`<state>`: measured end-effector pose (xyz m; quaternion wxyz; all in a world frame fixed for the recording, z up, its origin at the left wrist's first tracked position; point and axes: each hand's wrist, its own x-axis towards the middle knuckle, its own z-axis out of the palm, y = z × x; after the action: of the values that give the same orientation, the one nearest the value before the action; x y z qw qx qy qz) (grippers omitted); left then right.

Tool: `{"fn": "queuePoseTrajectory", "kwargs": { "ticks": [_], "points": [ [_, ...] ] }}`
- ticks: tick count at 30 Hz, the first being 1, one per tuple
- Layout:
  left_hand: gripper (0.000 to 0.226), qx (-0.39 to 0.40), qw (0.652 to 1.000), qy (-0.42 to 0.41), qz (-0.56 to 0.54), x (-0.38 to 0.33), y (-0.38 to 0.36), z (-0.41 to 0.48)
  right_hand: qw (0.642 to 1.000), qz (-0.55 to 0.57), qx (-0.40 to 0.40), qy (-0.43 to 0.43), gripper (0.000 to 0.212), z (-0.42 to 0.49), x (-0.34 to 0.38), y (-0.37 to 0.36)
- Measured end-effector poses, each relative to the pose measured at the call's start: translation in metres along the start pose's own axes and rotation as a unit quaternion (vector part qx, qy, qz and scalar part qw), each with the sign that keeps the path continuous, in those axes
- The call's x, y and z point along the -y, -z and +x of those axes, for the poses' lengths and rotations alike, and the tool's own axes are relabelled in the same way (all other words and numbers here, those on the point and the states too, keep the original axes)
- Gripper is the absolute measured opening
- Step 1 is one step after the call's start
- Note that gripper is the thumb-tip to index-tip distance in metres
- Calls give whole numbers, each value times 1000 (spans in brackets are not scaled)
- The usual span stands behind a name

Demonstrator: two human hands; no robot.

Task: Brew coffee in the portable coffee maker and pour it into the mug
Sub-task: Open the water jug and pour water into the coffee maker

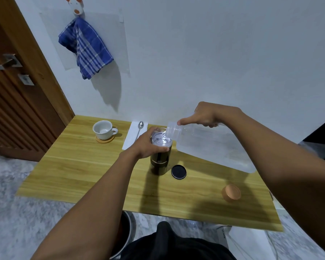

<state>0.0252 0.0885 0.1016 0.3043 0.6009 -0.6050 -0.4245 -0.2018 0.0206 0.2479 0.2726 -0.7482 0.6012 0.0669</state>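
A black portable coffee maker (159,163) stands upright in the middle of the wooden table (86,171), its top uncovered. My left hand (148,145) grips its upper part. My right hand (204,115) holds a clear plastic bottle (210,145), tilted with its mouth over the maker's top. Water runs from the bottle into the maker. A white mug (103,129) sits empty on a round wooden coaster (105,140) at the far left of the table.
A black round lid (178,171) lies right of the maker. A copper-coloured cap (231,192) sits near the table's right front. A spoon (139,129) rests on a white napkin (132,136) behind the maker. A blue checked towel (85,47) hangs on the wall.
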Motion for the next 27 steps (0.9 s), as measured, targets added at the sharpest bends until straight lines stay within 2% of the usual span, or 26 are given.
{"fn": "queuePoseTrajectory", "kwargs": {
  "ticks": [15, 21, 27],
  "points": [
    [73, 0, 1000, -1, 8, -9, 1, -4, 999, 37, -6, 6, 77, 3, -12, -4],
    [73, 8, 1000, -4, 4, -12, 0, -2, 994, 93, -51, 22, 80, 1, -25, 0],
    [102, 42, 997, 28, 60, -20, 11, 6, 968, 219, -113, 39, 77, -3, -43, 11]
  ]
}}
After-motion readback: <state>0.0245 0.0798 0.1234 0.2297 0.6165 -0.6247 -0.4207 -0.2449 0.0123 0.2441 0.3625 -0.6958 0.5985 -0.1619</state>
